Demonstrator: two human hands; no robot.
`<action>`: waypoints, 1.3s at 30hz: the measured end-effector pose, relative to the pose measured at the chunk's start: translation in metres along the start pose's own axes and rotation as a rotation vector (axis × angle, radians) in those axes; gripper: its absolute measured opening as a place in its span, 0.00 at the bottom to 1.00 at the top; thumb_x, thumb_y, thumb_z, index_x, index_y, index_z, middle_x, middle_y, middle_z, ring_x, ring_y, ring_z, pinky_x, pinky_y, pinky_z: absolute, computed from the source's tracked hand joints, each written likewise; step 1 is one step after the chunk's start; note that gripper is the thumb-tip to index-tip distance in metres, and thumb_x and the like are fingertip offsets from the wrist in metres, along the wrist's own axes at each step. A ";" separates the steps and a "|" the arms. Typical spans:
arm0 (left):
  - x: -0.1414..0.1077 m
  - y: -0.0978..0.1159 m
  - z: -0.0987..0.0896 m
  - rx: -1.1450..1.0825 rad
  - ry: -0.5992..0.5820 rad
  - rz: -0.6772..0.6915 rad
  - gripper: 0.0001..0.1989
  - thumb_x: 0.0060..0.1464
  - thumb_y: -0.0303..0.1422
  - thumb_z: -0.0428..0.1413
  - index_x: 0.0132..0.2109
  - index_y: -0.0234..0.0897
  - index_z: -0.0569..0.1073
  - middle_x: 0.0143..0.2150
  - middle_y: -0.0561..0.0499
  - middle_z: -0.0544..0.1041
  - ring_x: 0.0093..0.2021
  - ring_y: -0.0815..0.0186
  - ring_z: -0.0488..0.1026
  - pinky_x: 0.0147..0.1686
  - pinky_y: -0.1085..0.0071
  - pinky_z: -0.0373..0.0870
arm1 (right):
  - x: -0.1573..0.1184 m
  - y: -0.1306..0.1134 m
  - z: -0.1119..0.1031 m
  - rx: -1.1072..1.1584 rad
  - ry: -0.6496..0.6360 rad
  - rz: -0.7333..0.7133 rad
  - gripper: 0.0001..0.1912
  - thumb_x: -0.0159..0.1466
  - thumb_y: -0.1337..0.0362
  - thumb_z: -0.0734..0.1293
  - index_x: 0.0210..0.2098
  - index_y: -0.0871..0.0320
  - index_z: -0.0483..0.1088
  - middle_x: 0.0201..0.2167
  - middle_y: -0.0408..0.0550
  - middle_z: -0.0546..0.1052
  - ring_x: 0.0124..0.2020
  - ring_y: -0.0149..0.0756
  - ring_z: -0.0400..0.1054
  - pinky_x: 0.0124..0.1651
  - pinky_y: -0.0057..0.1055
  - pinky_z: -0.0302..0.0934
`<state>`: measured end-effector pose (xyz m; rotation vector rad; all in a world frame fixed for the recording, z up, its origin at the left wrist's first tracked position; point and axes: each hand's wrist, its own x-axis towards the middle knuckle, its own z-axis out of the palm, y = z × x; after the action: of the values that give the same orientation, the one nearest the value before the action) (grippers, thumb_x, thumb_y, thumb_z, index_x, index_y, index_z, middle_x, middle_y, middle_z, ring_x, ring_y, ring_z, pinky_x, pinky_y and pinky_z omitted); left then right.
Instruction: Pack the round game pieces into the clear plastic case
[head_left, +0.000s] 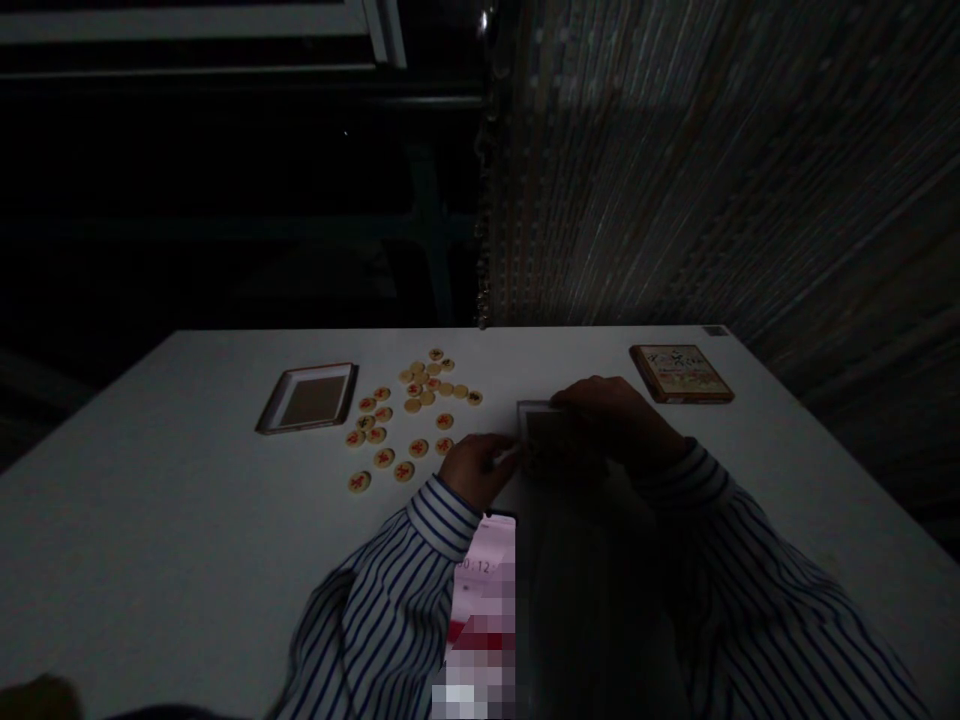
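Note:
My right hand (619, 420) grips the far right part of a small, shallow box (538, 430), which is dark inside with a pale rim. Deep shadow hides its near side. At the box's left edge is my left hand (480, 468), its thumb and fingers pinched together. Whatever lies between those fingertips is too small and dim to make out. Left of it, round wooden Chinese chess pieces (418, 448) are scattered on the white table (187, 560). Several show red characters, a few show black ones, and others appear blank.
An open, shallow box part (343, 395) with a brown rim rests at the left. A closed printed box (686, 375) lies at the far right. Below my left hand a lit phone (487, 560) shows a timer. Behind the table hangs a string curtain (600, 200).

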<state>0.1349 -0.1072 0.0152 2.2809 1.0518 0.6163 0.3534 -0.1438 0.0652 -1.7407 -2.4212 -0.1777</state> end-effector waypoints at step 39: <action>-0.024 -0.034 -0.076 -0.053 0.379 -0.061 0.12 0.46 0.36 0.54 0.37 0.37 0.74 0.35 0.48 0.77 0.35 0.65 0.73 0.36 0.68 0.70 | 0.012 -0.026 -0.034 -0.030 0.098 -0.007 0.14 0.59 0.67 0.59 0.42 0.59 0.69 0.37 0.49 0.75 0.38 0.37 0.68 0.40 0.33 0.57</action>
<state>0.0568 -0.0857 0.0456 2.1243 1.2554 1.0667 0.3268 -0.1472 0.1003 -1.6946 -2.3671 -0.2939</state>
